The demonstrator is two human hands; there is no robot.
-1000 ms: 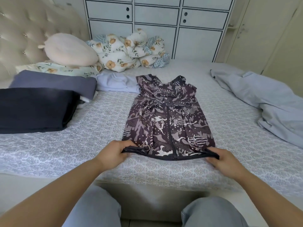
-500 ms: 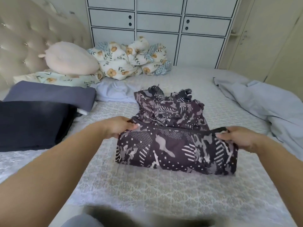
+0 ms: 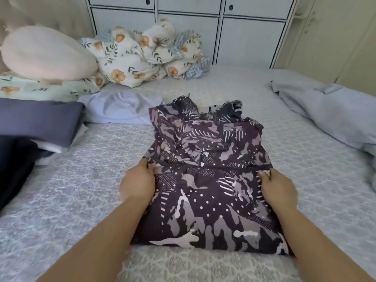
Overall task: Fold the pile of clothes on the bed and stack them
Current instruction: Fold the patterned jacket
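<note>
The dress [image 3: 205, 180] lies lengthwise up the bed [image 3: 61, 200], neckline far; left hand [image 3: 138, 185] and right hand [image 3: 278, 188] pinch its folded-up hem.

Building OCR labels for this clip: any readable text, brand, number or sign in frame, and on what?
None readable.
Patterned dress: dots, stripes and camouflage-like shapes only, no lettering.
Floral quilt: flower print, no words.
Cabinet doors: plain panels with round holes, no labels.
Left hand and right hand hold the dress's folded-over hem; no tag is showing.

White panelled wardrobe [image 3: 203, 23] behind bed [image 3: 81, 190], tufted beige headboard [image 3: 40, 11] left, cream door [image 3: 335, 37] right
</note>
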